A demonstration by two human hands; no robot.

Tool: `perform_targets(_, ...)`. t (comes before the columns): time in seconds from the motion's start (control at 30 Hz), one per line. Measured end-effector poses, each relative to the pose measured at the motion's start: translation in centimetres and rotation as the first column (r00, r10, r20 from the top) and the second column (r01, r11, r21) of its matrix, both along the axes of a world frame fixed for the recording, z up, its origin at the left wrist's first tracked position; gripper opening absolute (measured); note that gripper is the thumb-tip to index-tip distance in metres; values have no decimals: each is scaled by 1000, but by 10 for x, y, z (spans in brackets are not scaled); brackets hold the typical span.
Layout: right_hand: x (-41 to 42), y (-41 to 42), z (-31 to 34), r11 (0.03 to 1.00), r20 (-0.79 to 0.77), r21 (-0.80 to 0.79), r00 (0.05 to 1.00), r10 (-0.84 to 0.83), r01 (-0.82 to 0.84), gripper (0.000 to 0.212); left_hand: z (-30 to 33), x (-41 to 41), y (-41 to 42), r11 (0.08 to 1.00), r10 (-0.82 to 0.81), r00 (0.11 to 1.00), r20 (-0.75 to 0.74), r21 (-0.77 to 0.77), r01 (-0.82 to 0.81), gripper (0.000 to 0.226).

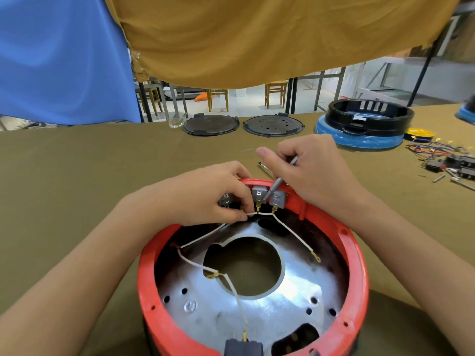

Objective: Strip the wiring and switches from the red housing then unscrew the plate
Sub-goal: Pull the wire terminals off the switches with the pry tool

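left hand (216, 196) pinches white wire (253, 213) — right hand (308, 168) beside

Red housing (357, 255) near rim cut off; leftmost switch (226, 200) perhaps half hidden.

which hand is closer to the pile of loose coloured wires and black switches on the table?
Right. The right hand holds a thin metal tool at the red housing's far rim, on the side of the pile of coloured wires and black switches; the left hand pinches a white wire farther away.
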State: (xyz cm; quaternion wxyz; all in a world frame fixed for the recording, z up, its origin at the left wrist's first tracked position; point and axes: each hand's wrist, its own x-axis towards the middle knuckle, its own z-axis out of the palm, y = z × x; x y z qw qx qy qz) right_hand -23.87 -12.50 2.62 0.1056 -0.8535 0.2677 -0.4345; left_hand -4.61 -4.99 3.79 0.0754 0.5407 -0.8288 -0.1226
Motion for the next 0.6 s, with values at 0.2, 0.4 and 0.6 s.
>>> perform_targets(0.2, 2, -1, 1, 1000, -30, -2, 999, 22, -22, 55, -2, -10, -10, 999, -36, 998, -59, -13, 36, 9)
perform_targets(0.4, 2, -1, 3, 998, -61, -47, 998, 30, -33, 54, -4, -5, -9, 998, -59, 983, -174, 3, 60, 10)
perform_targets(0.6, -1, 6, 5, 988, -71, -139, 996, 51, -61, 54, -5, -5, -8, 998, -54, 986, -159, -23, 51, 10)
